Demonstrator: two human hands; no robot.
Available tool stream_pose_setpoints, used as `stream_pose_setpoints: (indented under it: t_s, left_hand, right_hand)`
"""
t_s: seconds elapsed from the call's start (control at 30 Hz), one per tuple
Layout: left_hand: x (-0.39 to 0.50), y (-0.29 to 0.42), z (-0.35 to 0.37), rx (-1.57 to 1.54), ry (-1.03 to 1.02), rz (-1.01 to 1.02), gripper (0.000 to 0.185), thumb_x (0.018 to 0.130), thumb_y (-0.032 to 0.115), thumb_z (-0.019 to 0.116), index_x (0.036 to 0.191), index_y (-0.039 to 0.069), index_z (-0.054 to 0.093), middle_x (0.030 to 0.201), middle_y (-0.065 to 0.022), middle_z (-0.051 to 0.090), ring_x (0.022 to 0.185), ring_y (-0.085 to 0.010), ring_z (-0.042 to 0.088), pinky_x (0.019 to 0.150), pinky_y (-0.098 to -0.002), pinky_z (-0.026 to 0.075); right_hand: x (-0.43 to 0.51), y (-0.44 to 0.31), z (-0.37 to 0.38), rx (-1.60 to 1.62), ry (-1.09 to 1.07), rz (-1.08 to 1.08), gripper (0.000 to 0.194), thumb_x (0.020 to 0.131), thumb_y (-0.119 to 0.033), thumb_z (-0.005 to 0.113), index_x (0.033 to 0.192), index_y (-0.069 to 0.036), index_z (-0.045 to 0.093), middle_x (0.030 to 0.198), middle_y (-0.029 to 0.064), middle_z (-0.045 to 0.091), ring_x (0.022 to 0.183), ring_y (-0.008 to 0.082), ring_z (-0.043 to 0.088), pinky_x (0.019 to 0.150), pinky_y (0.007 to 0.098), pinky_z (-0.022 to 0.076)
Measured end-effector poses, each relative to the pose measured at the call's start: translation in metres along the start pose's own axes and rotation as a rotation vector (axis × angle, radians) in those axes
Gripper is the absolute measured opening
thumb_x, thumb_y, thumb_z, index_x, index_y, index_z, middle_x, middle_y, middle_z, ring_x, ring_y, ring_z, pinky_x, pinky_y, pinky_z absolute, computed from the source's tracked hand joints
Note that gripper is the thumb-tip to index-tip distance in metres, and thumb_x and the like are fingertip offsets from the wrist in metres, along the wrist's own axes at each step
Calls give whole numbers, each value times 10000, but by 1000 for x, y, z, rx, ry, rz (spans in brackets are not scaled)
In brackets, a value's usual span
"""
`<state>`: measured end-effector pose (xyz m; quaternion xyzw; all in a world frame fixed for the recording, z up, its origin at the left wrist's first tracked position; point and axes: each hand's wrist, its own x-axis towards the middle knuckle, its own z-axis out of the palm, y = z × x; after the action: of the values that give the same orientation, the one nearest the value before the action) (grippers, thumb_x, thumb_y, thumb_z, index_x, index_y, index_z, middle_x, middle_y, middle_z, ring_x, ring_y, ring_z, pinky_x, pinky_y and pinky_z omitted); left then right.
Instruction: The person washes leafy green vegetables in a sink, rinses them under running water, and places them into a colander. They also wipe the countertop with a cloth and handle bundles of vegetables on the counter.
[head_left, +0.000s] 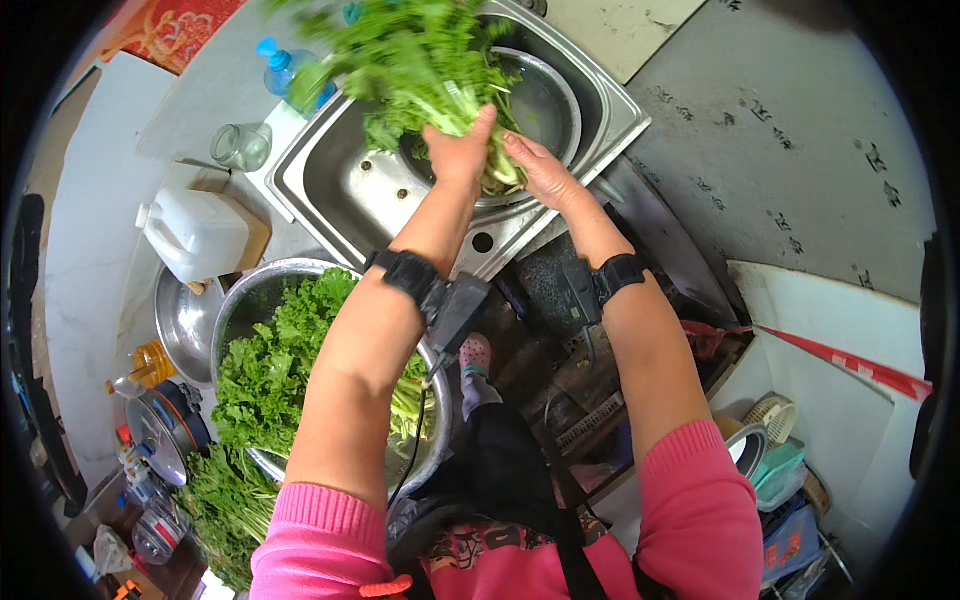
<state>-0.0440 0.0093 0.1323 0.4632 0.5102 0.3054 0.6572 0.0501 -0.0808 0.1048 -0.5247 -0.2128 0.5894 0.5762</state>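
A bunch of leafy greens (420, 75) is held over the double stainless steel sink (352, 180), its leaves blurred and pointing away from me. My left hand (459, 154) wraps around the pale stems. At the stem ends, my right hand (546, 174) grips from the right side, its fingers partly hidden. Below the bunch, a round metal basin (574, 112) with water in it sits in the right sink bowl. Closer to me on the left, more leafy greens (262, 382) fill a large metal basin (442, 420), partly covered by my left forearm.
Left of the sink stand a glass jar (241, 147), a blue pump bottle (281, 67) and a white plastic jug (196, 232). A metal bowl (187, 322), an oil bottle (150, 365) and a lidded pot (161, 431) lie nearer. More greens (229, 510) rest at lower left.
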Motion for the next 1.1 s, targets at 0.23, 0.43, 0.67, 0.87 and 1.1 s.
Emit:
stream_pose_setpoints:
  t_s: [0.23,0.43,0.67,0.87,1.1]
  left_hand:
    - [28,-70,-14,224,-417,-385,733,844,309,580,1376,-25,201,1355,-225,349,1219,-296,392,983,-367,339]
    - [15,-88,-65,857,-465,105,493,784,265,587,1219,51,497,1192,-187,512,1058,-321,521,928,-353,399]
    - [4,-75,-81,1436,-687,43,545,847,294,522,1358,250,336,1474,23,143,1364,-191,111,1077,-515,106]
    - [4,-68,-79,1458,-666,-21,523,871,299,482,1366,289,315,1478,47,129,1364,-186,111,1083,-505,76]
    - [4,-74,-80,1476,-629,-7,477,899,334,395,1367,322,303,1481,53,117,1368,-202,96,1079,-515,61]
  right_hand:
    - [16,-7,-59,-1156,318,359,552,852,-465,488,1091,23,584,1049,235,595,1029,296,565,896,377,418]
    - [33,-82,-79,-1070,192,666,520,792,-478,575,685,29,624,513,118,567,368,142,515,369,265,377]
    - [47,-34,-19,-1478,307,-129,501,768,-442,628,959,18,574,935,171,622,866,245,607,763,326,466]
    - [71,30,-52,-814,379,59,521,833,-398,575,1107,43,529,958,133,613,877,211,576,815,323,435]
    - [58,45,-71,98,558,51,388,896,-291,514,1130,19,506,999,84,576,870,171,572,740,310,476]
